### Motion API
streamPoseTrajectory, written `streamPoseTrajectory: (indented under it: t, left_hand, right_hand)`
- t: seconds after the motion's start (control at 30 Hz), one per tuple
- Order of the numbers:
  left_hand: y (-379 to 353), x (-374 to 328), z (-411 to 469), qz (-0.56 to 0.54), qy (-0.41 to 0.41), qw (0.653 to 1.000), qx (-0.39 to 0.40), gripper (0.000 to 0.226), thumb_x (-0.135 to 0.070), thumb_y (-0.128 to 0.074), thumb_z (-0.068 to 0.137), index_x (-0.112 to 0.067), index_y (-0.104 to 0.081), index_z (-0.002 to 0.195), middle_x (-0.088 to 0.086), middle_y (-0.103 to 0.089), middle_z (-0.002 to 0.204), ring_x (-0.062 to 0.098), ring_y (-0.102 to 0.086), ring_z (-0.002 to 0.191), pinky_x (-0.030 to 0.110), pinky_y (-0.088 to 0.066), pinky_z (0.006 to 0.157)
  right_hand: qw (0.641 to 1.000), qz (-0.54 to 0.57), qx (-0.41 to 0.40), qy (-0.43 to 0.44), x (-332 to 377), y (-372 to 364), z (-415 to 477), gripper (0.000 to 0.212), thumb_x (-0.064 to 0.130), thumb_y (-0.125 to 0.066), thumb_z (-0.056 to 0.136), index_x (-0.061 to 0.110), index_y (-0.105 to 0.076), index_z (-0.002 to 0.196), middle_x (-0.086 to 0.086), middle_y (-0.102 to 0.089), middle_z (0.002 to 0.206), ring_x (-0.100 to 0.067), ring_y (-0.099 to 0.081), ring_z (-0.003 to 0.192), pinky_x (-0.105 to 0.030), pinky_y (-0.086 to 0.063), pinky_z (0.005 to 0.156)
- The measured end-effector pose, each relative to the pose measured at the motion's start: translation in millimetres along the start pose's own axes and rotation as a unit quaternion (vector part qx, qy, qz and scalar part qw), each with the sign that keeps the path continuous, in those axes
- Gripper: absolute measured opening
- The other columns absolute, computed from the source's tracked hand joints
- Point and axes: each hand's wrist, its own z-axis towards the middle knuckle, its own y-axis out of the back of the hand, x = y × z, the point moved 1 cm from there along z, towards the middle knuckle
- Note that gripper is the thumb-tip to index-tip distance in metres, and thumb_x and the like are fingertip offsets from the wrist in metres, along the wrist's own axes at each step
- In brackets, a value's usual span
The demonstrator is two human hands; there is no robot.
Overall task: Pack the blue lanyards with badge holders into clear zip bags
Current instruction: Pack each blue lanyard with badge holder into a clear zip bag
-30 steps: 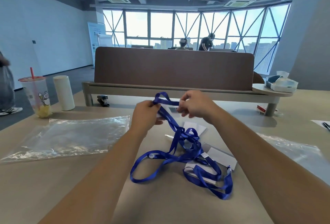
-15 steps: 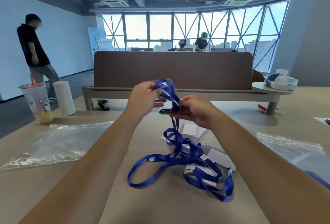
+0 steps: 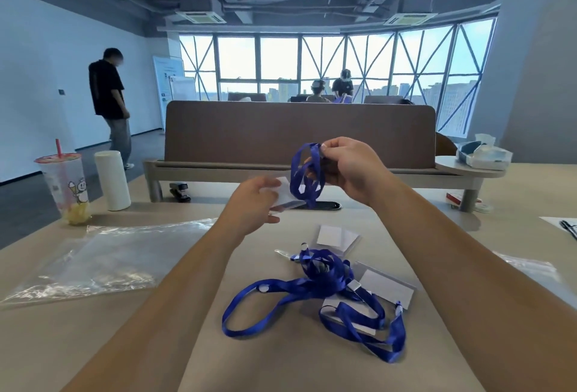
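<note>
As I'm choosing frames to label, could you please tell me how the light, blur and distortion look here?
Head view: backlit by bright windows, interior dim and bluish; wide-angle bending bows their frames and stretches the forearms; the lanyard held by the right hand is slightly smeared; the zip bag glints.

The left hand [image 3: 253, 204] covered much of the badge holder [image 3: 288, 196] it held, so the holder's clip was out of sight. The right hand's fingers [image 3: 331, 147] hid the spot where they pinched the coiled lanyard [image 3: 304, 173]. In the pile of lanyards [image 3: 315, 282] on the desk [image 3: 156, 329], the straps overlapped too much to count. The right forearm and the frame edge cut off the right zip bag [image 3: 527, 270]. A pen [image 3: 569, 229] showed only partly.
</note>
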Motion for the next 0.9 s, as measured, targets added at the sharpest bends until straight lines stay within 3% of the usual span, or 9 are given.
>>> streamPoseTrajectory:
  t: [0.17, 0.3, 0.47, 0.57, 0.7, 0.8, 0.9]
  left_hand:
    - [1, 8, 3, 0.035, -0.024, 0.998, -0.039, 0.033, -0.004, -0.040, 0.100, -0.021, -0.061, 0.119, 0.004, -0.054, 0.129, 0.012, -0.064, 0.088, 0.025, -0.061, 0.069]
    - [10, 17, 4, 0.018, -0.012, 0.998, -0.057, 0.045, 0.004, -0.037, 0.095, -0.022, -0.060, 0.125, 0.008, -0.051, 0.134, 0.019, -0.069, 0.086, 0.028, -0.061, 0.074]
    - [12, 29, 8, 0.023, -0.013, 0.999, -0.048, 0.067, -0.003, -0.049, 0.099, -0.038, -0.026, 0.151, 0.000, -0.039, 0.145, 0.025, -0.064, 0.097, 0.031, -0.059, 0.070]
    - [14, 41, 8, 0.050, 0.014, 0.998, -0.042, 0.064, -0.007, -0.054, 0.096, -0.038, -0.029, 0.145, 0.002, -0.043, 0.144, 0.034, -0.061, 0.109, 0.041, -0.062, 0.078]
    - [13, 53, 3, 0.006, 0.050, 0.998, -0.030, 0.040, 0.000, -0.049, 0.093, -0.023, -0.052, 0.125, 0.006, -0.051, 0.124, 0.028, -0.070, 0.087, 0.041, -0.062, 0.074]
    - [12, 58, -3, 0.008, 0.052, 0.998, -0.028, 0.033, -0.002, -0.049, 0.093, -0.021, -0.058, 0.118, 0.004, -0.055, 0.121, 0.024, -0.065, 0.090, 0.042, -0.062, 0.075]
    - [12, 61, -9, 0.003, 0.060, 0.998, -0.017, 0.028, -0.005, -0.045, 0.096, -0.020, -0.060, 0.114, 0.000, -0.058, 0.113, 0.023, -0.064, 0.095, 0.042, -0.062, 0.077]
  right_hand:
    - [0.972, -0.222, 0.076, 0.003, -6, -4, -4, 0.008, 0.009, -0.052, 0.100, 0.010, -0.058, 0.104, -0.010, -0.075, 0.088, -0.022, -0.075, 0.073, -0.026, -0.059, 0.060]
    - [0.890, -0.428, 0.157, 0.009, -16, -8, -5, 0.006, 0.012, -0.059, 0.096, 0.018, -0.060, 0.098, -0.006, -0.074, 0.094, -0.017, -0.074, 0.074, -0.029, -0.062, 0.069]
    - [0.803, -0.567, 0.178, 0.055, -27, -23, -7, 0.009, 0.023, -0.061, 0.095, 0.020, -0.065, 0.103, 0.006, -0.063, 0.089, -0.007, -0.058, 0.070, -0.019, -0.045, 0.060]
    - [0.808, -0.557, 0.177, 0.074, -35, -32, -8, 0.012, 0.025, -0.064, 0.094, 0.022, -0.069, 0.104, 0.011, -0.060, 0.079, -0.007, -0.056, 0.068, -0.019, -0.043, 0.059]
    - [0.843, -0.507, 0.166, 0.072, -50, -37, -2, 0.018, 0.019, -0.062, 0.094, 0.028, -0.075, 0.104, 0.012, -0.068, 0.084, -0.007, -0.063, 0.070, -0.023, -0.055, 0.069]
    - [0.845, -0.505, 0.157, 0.080, -59, -43, 3, 0.014, 0.018, -0.064, 0.094, 0.026, -0.072, 0.101, 0.011, -0.067, 0.079, -0.009, -0.063, 0.067, -0.022, -0.051, 0.064]
    - [0.843, -0.513, 0.128, 0.101, -61, -49, 6, 0.006, 0.018, -0.068, 0.090, 0.021, -0.065, 0.093, 0.004, -0.066, 0.085, -0.012, -0.062, 0.073, -0.030, -0.055, 0.072]
